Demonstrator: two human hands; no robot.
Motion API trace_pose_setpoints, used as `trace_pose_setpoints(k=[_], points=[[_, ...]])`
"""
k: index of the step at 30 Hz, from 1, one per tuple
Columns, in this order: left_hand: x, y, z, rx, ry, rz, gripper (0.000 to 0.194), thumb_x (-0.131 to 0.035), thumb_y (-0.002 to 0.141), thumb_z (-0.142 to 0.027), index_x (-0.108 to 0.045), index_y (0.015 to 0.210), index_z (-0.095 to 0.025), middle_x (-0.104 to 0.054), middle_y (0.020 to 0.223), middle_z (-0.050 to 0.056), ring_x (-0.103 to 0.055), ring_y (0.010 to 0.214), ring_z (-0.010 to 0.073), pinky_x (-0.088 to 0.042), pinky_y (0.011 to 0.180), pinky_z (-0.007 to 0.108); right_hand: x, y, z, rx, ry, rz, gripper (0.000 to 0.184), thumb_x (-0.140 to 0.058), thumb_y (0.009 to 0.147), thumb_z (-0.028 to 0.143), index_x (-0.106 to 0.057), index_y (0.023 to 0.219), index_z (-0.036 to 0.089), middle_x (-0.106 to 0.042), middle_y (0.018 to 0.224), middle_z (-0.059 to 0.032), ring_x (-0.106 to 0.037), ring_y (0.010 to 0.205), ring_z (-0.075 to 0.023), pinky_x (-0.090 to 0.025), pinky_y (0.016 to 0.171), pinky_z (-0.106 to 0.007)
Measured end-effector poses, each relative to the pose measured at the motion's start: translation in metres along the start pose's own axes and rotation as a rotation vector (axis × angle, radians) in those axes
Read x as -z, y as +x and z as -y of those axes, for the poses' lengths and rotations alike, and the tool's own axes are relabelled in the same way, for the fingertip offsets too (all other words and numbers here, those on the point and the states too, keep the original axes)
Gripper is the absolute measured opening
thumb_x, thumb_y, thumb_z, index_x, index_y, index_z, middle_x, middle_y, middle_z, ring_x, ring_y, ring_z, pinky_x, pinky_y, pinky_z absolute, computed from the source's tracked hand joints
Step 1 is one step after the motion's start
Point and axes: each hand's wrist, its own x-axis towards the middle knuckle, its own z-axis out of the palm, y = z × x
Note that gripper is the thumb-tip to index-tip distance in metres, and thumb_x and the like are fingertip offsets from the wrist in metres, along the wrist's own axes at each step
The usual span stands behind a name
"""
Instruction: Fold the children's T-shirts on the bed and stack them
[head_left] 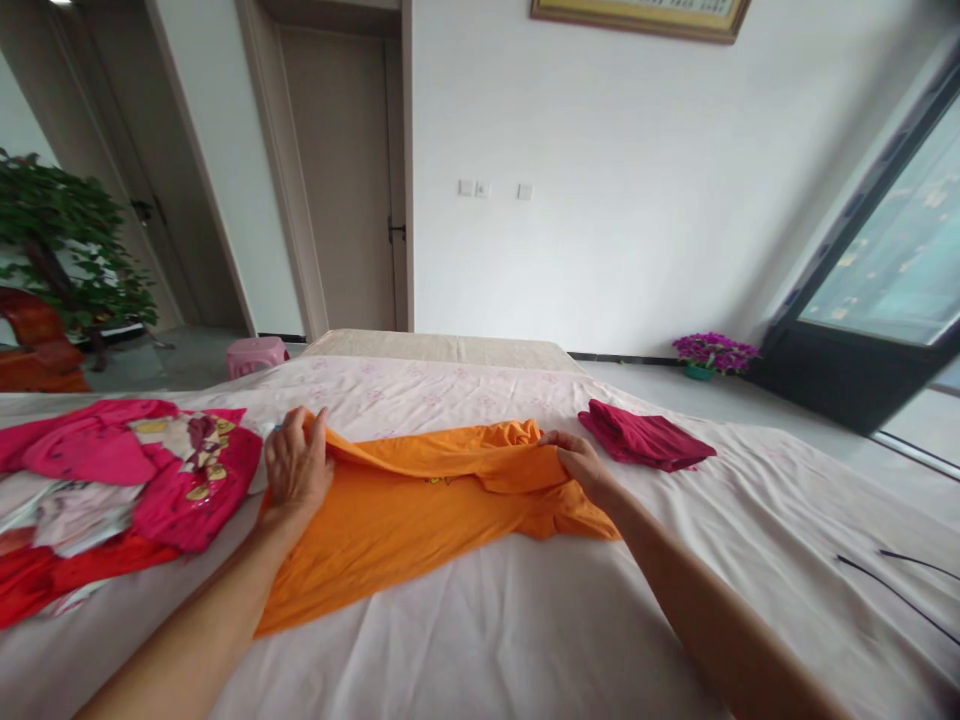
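An orange T-shirt [405,530] lies spread on the pale sheet [480,640], its far edge lifted and partly folded over toward me. My left hand [296,465] pinches that edge at the left end. At the right end, near a sleeve, my right hand [581,462] grips the same cloth between thumb and fingers. A small printed mark on the shirt is mostly hidden under the fold. Just beyond my right hand sits a folded dark-red garment [649,437].
To the left is a loose heap of pink and red clothes [97,470]. Beyond the sheet stand a pink stool [256,355] and a pot of purple flowers [712,352]. Thin black cords [892,590] lie at the right. A leafy plant [67,240] stands at far left.
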Motion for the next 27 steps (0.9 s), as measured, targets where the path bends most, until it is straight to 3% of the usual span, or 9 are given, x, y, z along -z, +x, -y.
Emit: trace_pose_setpoints(k=[2, 4, 8, 12, 15, 18, 21, 24, 27], points=[[0.005, 0.001, 0.002, -0.026, 0.040, -0.017, 0.047, -0.052, 0.087, -0.019, -0.054, 0.134, -0.021, -0.031, 0.156, 0.013, -0.021, 0.147, 0.0334, -0.015, 0.119, 0.052, 0.002, 0.002, -0.007, 0.002, 0.025, -0.032, 0.040, -0.047, 0.062, 0.029, -0.067, 0.095, 0.018, -0.070, 0.083, -0.0036, -0.063, 0.071, -0.0183, -0.047, 0.059, -0.025], [0.010, 0.003, 0.006, -0.038, 0.055, -0.018, 0.029, -0.048, 0.091, -0.024, -0.066, 0.114, -0.023, -0.046, 0.145, 0.011, -0.026, 0.145, 0.0316, -0.012, 0.120, 0.053, 0.001, 0.006, -0.008, 0.000, 0.096, -0.048, 0.037, -0.050, 0.063, 0.029, -0.067, 0.094, 0.018, -0.069, 0.080, -0.0027, -0.063, 0.068, -0.0168, -0.048, 0.058, -0.024], [0.026, 0.010, 0.024, -0.126, 0.051, -0.028, 0.026, -0.042, 0.095, -0.030, -0.067, 0.094, -0.022, -0.063, 0.118, 0.008, -0.043, 0.131, 0.0269, -0.011, 0.120, 0.052, -0.006, 0.010, -0.001, -0.070, 0.247, -0.066, 0.033, -0.053, 0.068, 0.026, -0.065, 0.098, 0.018, -0.068, 0.078, -0.0014, -0.062, 0.061, -0.0137, -0.050, 0.053, -0.023], [0.038, 0.014, 0.051, -0.308, -0.027, -0.096, 0.020, -0.046, 0.091, -0.030, -0.064, 0.090, -0.020, -0.063, 0.117, 0.006, -0.047, 0.128, 0.0248, -0.022, 0.119, 0.050, -0.012, 0.004, 0.008, -0.153, 0.239, -0.159, 0.032, -0.051, 0.072, 0.021, -0.064, 0.101, 0.019, -0.065, 0.076, -0.0004, -0.060, 0.057, -0.0115, -0.051, 0.049, -0.021], [0.041, 0.014, 0.062, -0.532, -0.158, -0.013, 0.017, -0.051, 0.087, -0.027, -0.065, 0.092, -0.019, -0.066, 0.115, 0.008, -0.051, 0.126, 0.0258, -0.035, 0.115, 0.046, -0.013, 0.000, 0.009, -0.166, 0.116, -0.216, 0.030, -0.049, 0.072, 0.016, -0.066, 0.096, 0.016, -0.060, 0.068, 0.0004, -0.055, 0.051, -0.0096, -0.043, 0.042, -0.016], [0.038, 0.013, 0.054, -0.639, -0.206, 0.084, 0.035, -0.047, 0.086, -0.016, -0.066, 0.115, -0.019, -0.062, 0.127, 0.011, -0.052, 0.127, 0.0259, -0.040, 0.112, 0.046, -0.014, -0.004, 0.007, -0.213, 0.105, -0.216, 0.030, -0.047, 0.072, 0.012, -0.066, 0.094, 0.015, -0.053, 0.057, 0.0029, -0.050, 0.043, -0.0087, -0.038, 0.039, -0.015], [0.027, 0.013, 0.030, -0.670, -0.193, 0.139, 0.059, -0.041, 0.082, -0.003, -0.058, 0.134, -0.024, -0.052, 0.144, 0.010, -0.047, 0.135, 0.0250, -0.041, 0.112, 0.046, -0.014, -0.008, 0.006, -0.265, 0.157, -0.177, 0.031, -0.047, 0.074, 0.014, -0.066, 0.098, 0.015, -0.050, 0.053, 0.0040, -0.047, 0.039, -0.0087, -0.037, 0.038, -0.017], [0.011, 0.017, 0.007, -0.749, -0.190, 0.198, 0.070, -0.039, 0.076, 0.005, -0.058, 0.135, -0.028, -0.044, 0.152, 0.007, -0.040, 0.141, 0.0231, -0.038, 0.115, 0.043, -0.013, -0.016, 0.008, -0.247, 0.227, -0.147, 0.031, -0.048, 0.080, 0.022, -0.067, 0.104, 0.016, -0.062, 0.070, -0.0026, -0.058, 0.052, -0.0131, -0.045, 0.042, -0.020], [-0.001, 0.027, -0.005, -0.811, -0.177, 0.245, 0.061, -0.043, 0.073, 0.005, -0.067, 0.120, -0.026, -0.048, 0.149, 0.007, -0.037, 0.143, 0.0231, -0.036, 0.116, 0.043, -0.013, -0.022, 0.010, -0.245, 0.308, -0.155, 0.037, -0.049, 0.087, 0.038, -0.066, 0.114, 0.019, -0.068, 0.097, -0.0095, -0.066, 0.076, -0.0198, -0.054, 0.051, -0.027]])
